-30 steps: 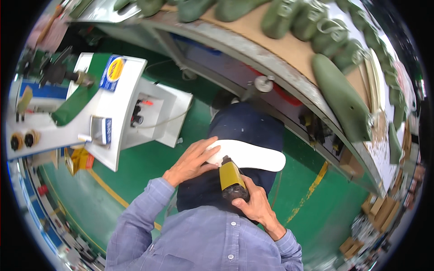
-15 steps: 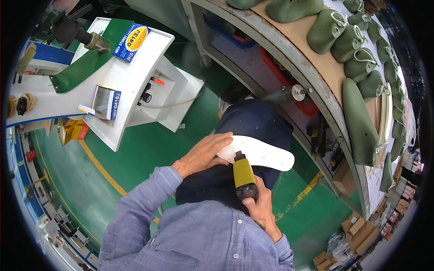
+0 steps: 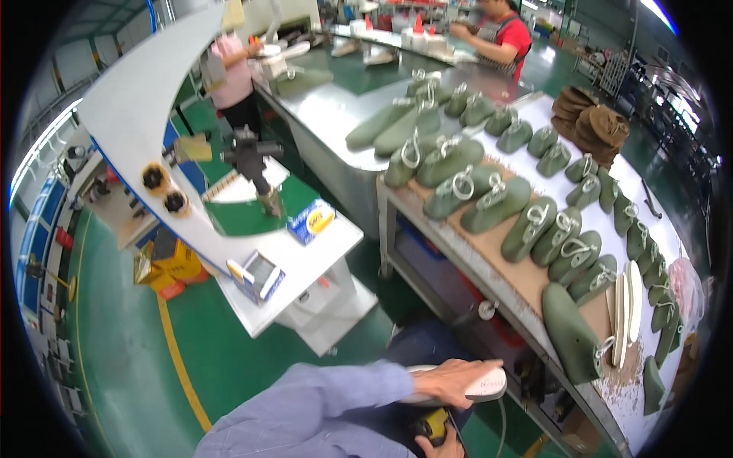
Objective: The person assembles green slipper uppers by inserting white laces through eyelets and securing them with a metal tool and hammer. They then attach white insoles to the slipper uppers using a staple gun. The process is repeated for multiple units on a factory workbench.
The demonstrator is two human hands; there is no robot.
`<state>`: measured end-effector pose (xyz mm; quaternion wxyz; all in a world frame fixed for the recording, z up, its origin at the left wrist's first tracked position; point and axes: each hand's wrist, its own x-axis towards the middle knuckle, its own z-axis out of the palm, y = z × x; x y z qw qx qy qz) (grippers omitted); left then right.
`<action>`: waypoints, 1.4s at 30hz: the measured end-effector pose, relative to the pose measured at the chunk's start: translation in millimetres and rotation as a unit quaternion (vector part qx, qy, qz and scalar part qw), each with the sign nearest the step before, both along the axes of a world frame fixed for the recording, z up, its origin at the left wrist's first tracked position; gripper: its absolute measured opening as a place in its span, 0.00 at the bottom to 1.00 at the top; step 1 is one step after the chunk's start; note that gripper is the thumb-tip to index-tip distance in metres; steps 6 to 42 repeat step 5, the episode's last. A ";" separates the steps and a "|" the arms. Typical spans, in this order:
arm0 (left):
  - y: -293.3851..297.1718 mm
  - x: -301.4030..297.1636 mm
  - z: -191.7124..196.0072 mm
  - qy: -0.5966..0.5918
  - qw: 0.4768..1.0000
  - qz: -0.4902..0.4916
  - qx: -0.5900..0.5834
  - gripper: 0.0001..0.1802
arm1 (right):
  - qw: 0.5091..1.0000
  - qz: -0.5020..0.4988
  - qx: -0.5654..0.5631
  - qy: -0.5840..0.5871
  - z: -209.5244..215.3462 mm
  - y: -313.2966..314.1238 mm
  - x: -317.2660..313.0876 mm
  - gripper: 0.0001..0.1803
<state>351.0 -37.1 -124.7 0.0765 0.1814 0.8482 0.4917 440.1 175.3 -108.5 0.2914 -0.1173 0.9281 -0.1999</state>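
A white insole (image 3: 492, 384) with a rounded end lies over my dark-trousered lap, with small marks on its face. My left hand (image 3: 452, 380) reaches across it from the left, fingers stretched along its far side and thumb at the near edge, gripping it. What lies under the insole is hidden. Just below, at the lower edge of the view, my right hand (image 3: 444, 446) is closed around a yellow and black hand tool (image 3: 435, 426), which resembles a staple gun. Its nose is hidden, and it sits apart from the insole's visible end.
On the right, a metal-edged table (image 3: 489, 286) carries rows of green shoe lasts (image 3: 527, 229) with cord loops, plus white strips (image 3: 628, 313). Left stands a white machine (image 3: 298, 282) with small boxes on top. Two people (image 3: 515, 46) (image 3: 233, 72) work farther back.
The view has tilted up, showing more of the table and room. My left hand has shifted from the insole's left end toward its right end. The yellow tool is now lower, away from the insole.
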 end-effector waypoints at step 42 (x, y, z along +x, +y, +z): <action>-151.4 -15.8 116.5 0.190 0.922 0.294 0.164 0.45 | 0.996 -0.078 -0.047 -0.026 -10.8 13.6 27.6 0.43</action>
